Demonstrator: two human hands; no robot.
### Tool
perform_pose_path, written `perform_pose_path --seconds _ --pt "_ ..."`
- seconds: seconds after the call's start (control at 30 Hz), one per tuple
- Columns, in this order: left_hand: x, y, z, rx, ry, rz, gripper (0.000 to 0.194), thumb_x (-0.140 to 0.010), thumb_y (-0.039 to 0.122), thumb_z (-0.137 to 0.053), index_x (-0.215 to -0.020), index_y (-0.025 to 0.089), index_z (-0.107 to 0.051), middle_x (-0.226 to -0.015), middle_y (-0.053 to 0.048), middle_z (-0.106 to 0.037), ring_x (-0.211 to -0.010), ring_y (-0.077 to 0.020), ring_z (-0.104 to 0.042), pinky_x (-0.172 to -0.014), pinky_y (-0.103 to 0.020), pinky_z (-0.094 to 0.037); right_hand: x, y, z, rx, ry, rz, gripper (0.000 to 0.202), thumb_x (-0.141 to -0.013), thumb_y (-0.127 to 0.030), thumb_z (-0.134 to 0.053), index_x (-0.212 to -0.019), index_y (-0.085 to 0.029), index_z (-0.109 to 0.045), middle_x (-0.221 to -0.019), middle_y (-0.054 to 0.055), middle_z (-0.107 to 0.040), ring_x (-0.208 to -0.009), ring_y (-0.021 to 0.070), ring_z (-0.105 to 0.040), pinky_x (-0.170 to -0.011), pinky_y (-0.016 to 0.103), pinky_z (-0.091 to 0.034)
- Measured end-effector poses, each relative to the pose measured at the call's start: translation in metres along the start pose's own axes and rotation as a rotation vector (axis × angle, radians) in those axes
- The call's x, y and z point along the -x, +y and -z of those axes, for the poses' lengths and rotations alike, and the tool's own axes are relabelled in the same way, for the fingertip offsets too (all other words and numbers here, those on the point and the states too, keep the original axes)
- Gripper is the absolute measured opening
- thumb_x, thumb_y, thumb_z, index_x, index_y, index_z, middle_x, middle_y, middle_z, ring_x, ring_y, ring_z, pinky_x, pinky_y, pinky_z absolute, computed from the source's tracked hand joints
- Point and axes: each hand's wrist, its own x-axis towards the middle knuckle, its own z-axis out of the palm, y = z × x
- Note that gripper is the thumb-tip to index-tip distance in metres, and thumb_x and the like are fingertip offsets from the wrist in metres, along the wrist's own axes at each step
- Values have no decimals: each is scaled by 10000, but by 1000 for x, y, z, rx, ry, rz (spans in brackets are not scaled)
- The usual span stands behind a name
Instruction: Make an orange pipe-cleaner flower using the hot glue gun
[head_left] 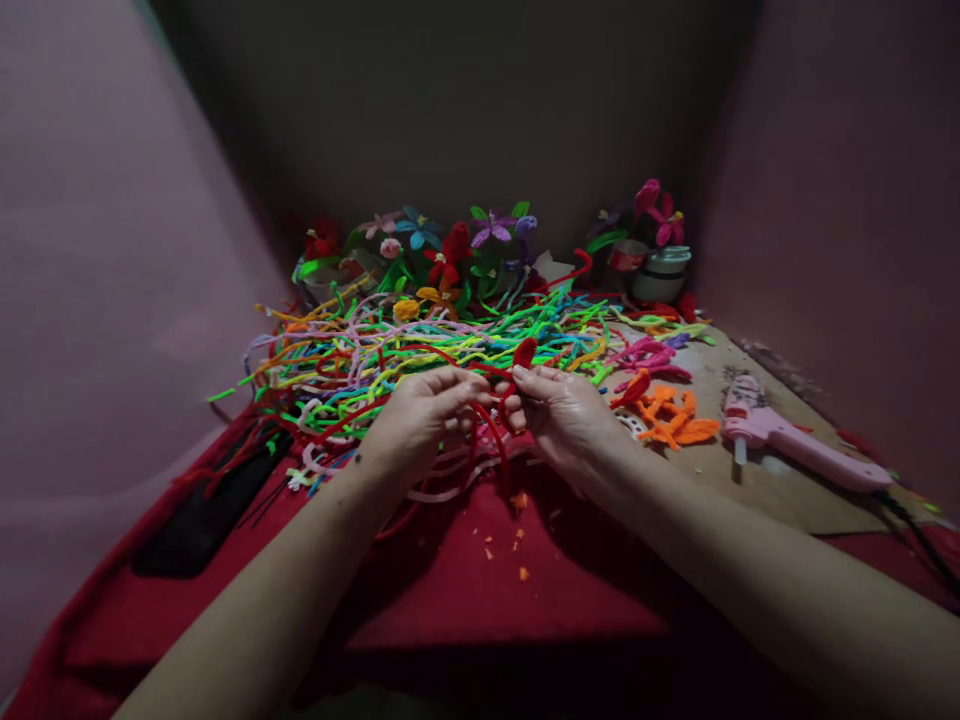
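Observation:
Between my two hands is a red pipe cleaner (495,440), its loose part curving down toward the red cloth. My left hand (427,415) pinches one stretch of it between thumb and fingers. In my right hand (559,410), the thumb and fingertips close on the same pipe cleaner, where a folded red loop (524,352) shaped like a petal stands up. Both hands hover over the near edge of a heap of coloured pipe cleaners (352,350). My fingers hide part of the red piece.
Pipe-cleaner flowers (491,228) stand along the back, near a lidded jar (661,272). To the right, a pink glue gun (802,445) lies on a board (780,510), beside orange pipe-cleaner pieces (679,415). A dark phone-like slab (202,520) lies left. Orange scraps (523,573) dot the red cloth (442,610).

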Motion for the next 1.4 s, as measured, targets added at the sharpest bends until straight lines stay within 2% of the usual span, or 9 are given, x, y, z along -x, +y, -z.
perform_pose_path --seconds 0.07,0.2,0.43,0.67,0.87,0.97,1.07,1.2,1.4 --pt "3 -1 -6 -80 -123 68 210 -685 316 -666 -743 120 -622 -566 21 -556 -391 -22 -319 -381 -174 -208 -2 1 2 -4 -29 26 113 -693 -154 -634 -602 -112 -583 -513 8 -585 -378 59 -465 -392 186 -373" --pt "8 -3 -15 -99 -92 82 223 -679 324 -683 -681 122 -589 -482 53 -483 -373 -22 -306 -372 -180 -186 0 2 1 6 32 40 102 -609 -146 -702 -619 -116 -605 -525 -6 -581 -404 50 -458 -367 171 -297" --pt "4 -16 -15 99 -208 76 195 -692 284 -679 -764 125 -592 -667 4 -598 -538 -58 -516 -508 -169 -380 5 2 -4 2 30 5 177 -560 -182 -731 -653 -132 -589 -507 -41 -553 -409 55 -449 -425 203 -362" --pt "3 -22 -12 94 -296 298 193 -702 318 -657 -739 172 -537 -329 99 -365 -251 -20 -208 -292 -149 -117 6 8 0 276 50 156 232 -576 -292 -721 -609 -149 -541 -518 -59 -501 -460 63 -445 -456 207 -334" --pt "3 -7 -8 -175 -219 218 238 -727 382 -614 -715 151 -559 -370 68 -444 -271 -31 -279 -305 -164 -169 0 7 3 220 30 119 191 -595 -278 -704 -656 -141 -587 -551 -33 -544 -476 75 -453 -480 226 -334" --pt "0 -3 -7 -266 -126 1 261 -676 355 -671 -792 130 -608 -612 5 -616 -485 -75 -509 -453 -176 -368 -1 4 3 126 42 71 187 -563 -221 -717 -687 -136 -606 -582 -15 -588 -492 81 -486 -502 228 -358" --pt "-1 -2 -9 -237 -79 -135 269 -650 319 -698 -814 125 -610 -712 -6 -634 -629 -110 -558 -576 -205 -417 0 3 2 76 27 31 167 -535 -168 -719 -646 -134 -598 -565 -19 -590 -489 78 -494 -511 223 -369" --pt "3 -1 -10 -222 -25 -92 226 -679 322 -675 -706 131 -556 -556 33 -562 -469 -67 -469 -475 -188 -358 0 2 3 115 -57 41 99 -564 -163 -681 -590 -131 -591 -520 -17 -567 -463 81 -481 -481 224 -358" --pt "4 2 -7 -216 -53 -65 202 -690 297 -656 -757 121 -583 -575 9 -603 -476 -73 -502 -466 -179 -363 2 -3 5 323 -76 107 77 -617 -198 -639 -613 -124 -618 -513 -17 -546 -440 69 -435 -446 222 -319"
